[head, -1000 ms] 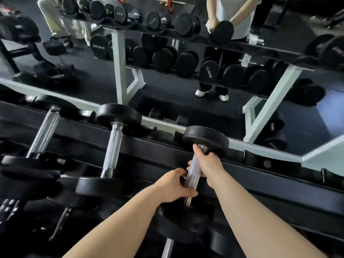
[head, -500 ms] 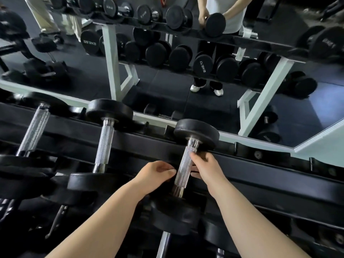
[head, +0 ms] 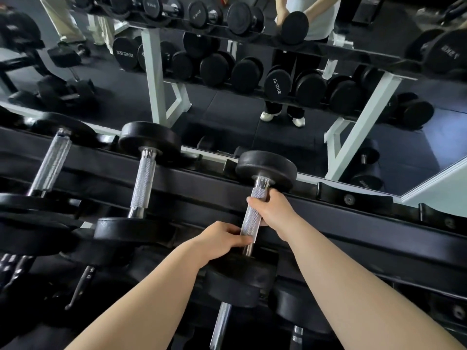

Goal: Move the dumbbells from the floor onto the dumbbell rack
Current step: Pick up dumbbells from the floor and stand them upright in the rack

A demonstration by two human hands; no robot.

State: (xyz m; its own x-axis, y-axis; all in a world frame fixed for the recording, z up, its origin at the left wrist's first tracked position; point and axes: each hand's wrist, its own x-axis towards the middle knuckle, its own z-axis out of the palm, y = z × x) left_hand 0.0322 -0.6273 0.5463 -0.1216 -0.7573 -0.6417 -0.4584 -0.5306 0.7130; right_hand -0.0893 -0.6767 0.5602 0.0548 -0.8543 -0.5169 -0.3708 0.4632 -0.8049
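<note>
Gripping the knurled steel handle with both hands, the person holds a dumbbell (head: 255, 218) just right of the frame's centre in the head view, the only view there is. The left hand (head: 222, 239) is closed around the lower end of the handle, next to the near head; the right hand (head: 274, 210) is closed around the upper end, just under the far head. The dumbbell lies across the dumbbell rack (head: 353, 218), its far black disc on or just over the back rail and its near disc low in the frame by the front rail; whether it is fully settled I cannot tell. Two more racked dumbbells (head: 142, 180) lie parallel to it in the left half. A mirror (head: 227, 102) fills the upper part of the frame and reflects the rack and the person. By my judgement the dumbbell is rigid and fairly heavy, with the weight in the two rubber-coated heads, so it will tip if gripped off centre. The knurling gives a sure hold, whereas the smooth collars at each end look slippery. The middle of the handle is the best place to hold it, with fingers kept clear of the rails.
</note>
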